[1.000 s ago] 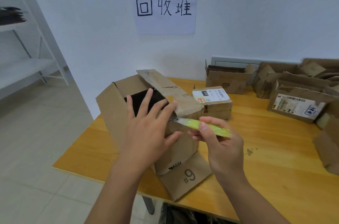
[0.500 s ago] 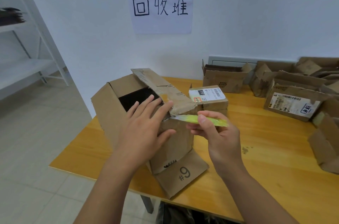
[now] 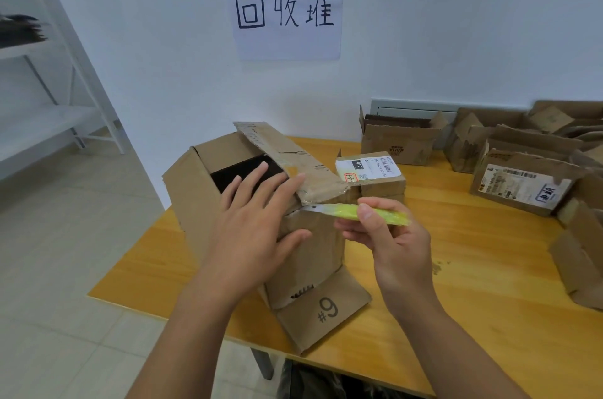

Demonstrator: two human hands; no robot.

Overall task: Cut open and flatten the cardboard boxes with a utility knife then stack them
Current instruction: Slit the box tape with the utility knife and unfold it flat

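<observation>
- the large cardboard box (image 3: 303,255) is standing at the near left corner of the wooden table (image 3: 489,268), one flap marked #9 lying flat toward the viewer.
- the left hand (image 3: 257,225) is lying flat on the box's top, fingers straight and spread, pressing it steady.
- the right hand (image 3: 388,235) is pinching the yellow-green utility knife (image 3: 355,212), blade tip touching the seam under the raised top flap (image 3: 287,160).
- the cutting step appears to be in hand; flattening is not yet begun.
- the next move is probably calling for drawing the blade along the seam, well clear of the left fingers.
- more unflattened boxes (image 3: 522,183) are waiting along the wall.
</observation>
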